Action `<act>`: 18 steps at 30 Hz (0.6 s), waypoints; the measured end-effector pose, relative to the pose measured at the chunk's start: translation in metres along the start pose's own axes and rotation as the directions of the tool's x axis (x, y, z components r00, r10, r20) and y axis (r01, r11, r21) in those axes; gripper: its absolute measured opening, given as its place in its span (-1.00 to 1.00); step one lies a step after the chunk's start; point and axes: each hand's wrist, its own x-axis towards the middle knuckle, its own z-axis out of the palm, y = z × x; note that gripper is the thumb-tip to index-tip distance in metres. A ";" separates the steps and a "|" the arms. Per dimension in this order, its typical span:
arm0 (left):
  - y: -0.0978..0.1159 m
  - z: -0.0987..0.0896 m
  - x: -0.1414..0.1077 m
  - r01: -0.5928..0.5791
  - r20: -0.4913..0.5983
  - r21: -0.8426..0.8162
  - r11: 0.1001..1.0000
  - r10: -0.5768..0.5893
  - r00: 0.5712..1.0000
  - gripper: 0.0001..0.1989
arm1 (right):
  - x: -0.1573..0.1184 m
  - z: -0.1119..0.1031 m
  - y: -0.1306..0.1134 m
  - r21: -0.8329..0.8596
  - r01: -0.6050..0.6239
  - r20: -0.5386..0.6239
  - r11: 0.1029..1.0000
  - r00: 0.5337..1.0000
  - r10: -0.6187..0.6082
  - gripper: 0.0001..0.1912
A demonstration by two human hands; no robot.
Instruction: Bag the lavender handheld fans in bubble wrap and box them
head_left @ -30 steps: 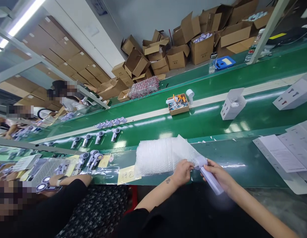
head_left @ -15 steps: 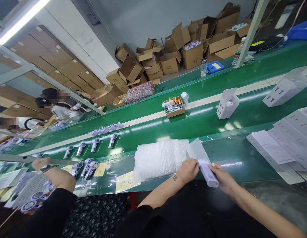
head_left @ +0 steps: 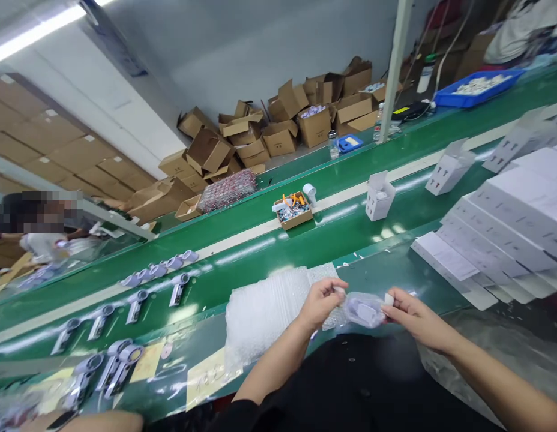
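A lilac device in clear plastic wrap (head_left: 364, 309) is held between my two hands, just above the bench's near edge. My left hand (head_left: 322, 301) pinches its left end, and my right hand (head_left: 411, 312) grips the right end, with white tips showing on the fingers. Beside my left forearm lies a stack of bubble-wrap bags (head_left: 269, 309), partly covered by that hand. Yellow paper (head_left: 209, 378) lies at the stack's lower left.
Lilac handheld fans (head_left: 137, 305) line the green conveyor (head_left: 242, 258). A carton of small parts (head_left: 296, 217) and an open white box (head_left: 380, 201) stand farther back. White boxes (head_left: 499, 234) are stacked right. Another person's arm (head_left: 98, 421) reaches in at the lower left.
The view has swung right. The lilac device has been turned from upright to sideways in its clear wrap, with my hands now at opposite ends. The other person's arm is lower.
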 end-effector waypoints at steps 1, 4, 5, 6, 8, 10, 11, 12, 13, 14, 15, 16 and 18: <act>0.003 -0.002 0.004 -0.065 0.026 0.003 0.998 0.065 0.998 -0.46 | 0.001 0.003 -0.004 0.038 0.031 0.000 0.999 1.000 -0.031 -0.70; 0.002 0.006 0.019 -0.146 0.263 0.085 0.986 0.119 0.957 -0.03 | 0.007 0.013 -0.005 0.119 0.115 0.020 0.986 0.993 -0.118 -0.72; -0.003 0.013 0.023 -0.135 0.334 0.104 0.985 0.094 0.938 -0.07 | 0.009 0.014 -0.001 0.152 0.123 0.026 0.981 0.991 -0.128 -0.72; -0.009 0.021 0.026 -0.114 0.367 0.108 0.988 0.067 0.928 -0.19 | 0.011 0.011 0.005 0.196 0.116 0.011 0.974 0.993 -0.120 -0.71; -0.023 0.035 0.029 -0.047 0.318 0.066 0.997 0.024 0.948 -0.45 | 0.015 -0.009 0.024 0.319 0.106 -0.175 0.942 0.983 -0.052 -0.67; -0.037 0.044 0.029 0.034 0.184 -0.030 0.999 -0.028 0.983 -0.57 | 0.017 -0.046 0.051 0.432 0.164 -0.536 0.887 0.838 0.106 -0.51; -0.042 0.045 0.028 0.067 0.115 -0.085 0.994 -0.057 0.992 -0.59 | 0.018 -0.067 0.066 0.459 0.205 -0.704 0.864 0.677 0.213 -0.41; -0.045 0.045 0.028 0.092 0.056 -0.130 0.987 -0.086 0.995 -0.60 | 0.018 -0.089 0.080 0.472 0.230 -0.796 0.851 0.526 0.300 -0.30; -0.047 0.043 0.028 0.111 0.008 -0.161 0.981 -0.111 0.994 -0.61 | 0.020 -0.108 0.093 0.491 0.220 -0.815 0.843 0.457 0.356 -0.22; -0.048 0.041 0.028 0.120 -0.038 -0.179 0.977 -0.129 0.991 -0.61 | 0.021 -0.123 0.104 0.512 0.206 -0.815 0.834 0.424 0.395 -0.19; -0.048 0.038 0.029 0.125 -0.081 -0.189 0.974 -0.143 0.986 -0.61 | 0.023 -0.132 0.113 0.521 0.192 -0.811 0.831 0.414 0.413 -0.20; -0.048 0.035 0.030 0.128 -0.123 -0.201 0.971 -0.154 0.980 -0.62 | 0.025 -0.136 0.119 0.522 0.178 -0.807 0.834 0.419 0.416 -0.25; -0.048 0.026 0.032 0.126 -0.215 -0.244 0.962 -0.180 0.960 -0.62 | 0.026 -0.131 0.126 0.490 0.167 -0.820 0.855 0.422 0.387 -0.38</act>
